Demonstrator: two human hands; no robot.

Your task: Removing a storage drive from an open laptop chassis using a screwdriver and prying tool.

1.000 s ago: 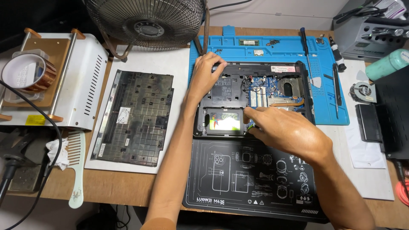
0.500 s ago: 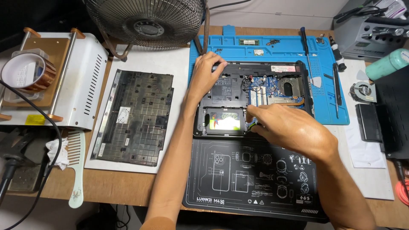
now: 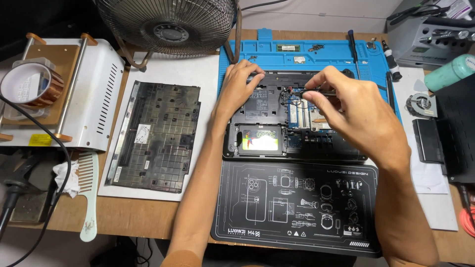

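An opened black laptop chassis (image 3: 260, 106) lies on a blue work mat (image 3: 326, 52), its board and a drive with a bright label (image 3: 258, 138) exposed. My left hand (image 3: 240, 84) rests on the chassis's far left corner with the fingers curled over the edge. Over the middle of the board, my right hand (image 3: 351, 111) pinches a thin dark tool (image 3: 314, 92). The tool's tip points left at a small loop of wires by the memory modules.
A black printed mat (image 3: 297, 207) lies in front of the laptop, and the removed bottom cover (image 3: 158, 136) rests on white paper at left. Around them are a desk fan (image 3: 168, 22), a white machine (image 3: 96, 94) with a tape roll, a comb (image 3: 89, 193), a screwdriver (image 3: 352, 47) and a small cooler fan (image 3: 420, 104).
My right hand has moved from beside the drive, near the front of the chassis, up to the middle of the board. The left hand has stayed in place.
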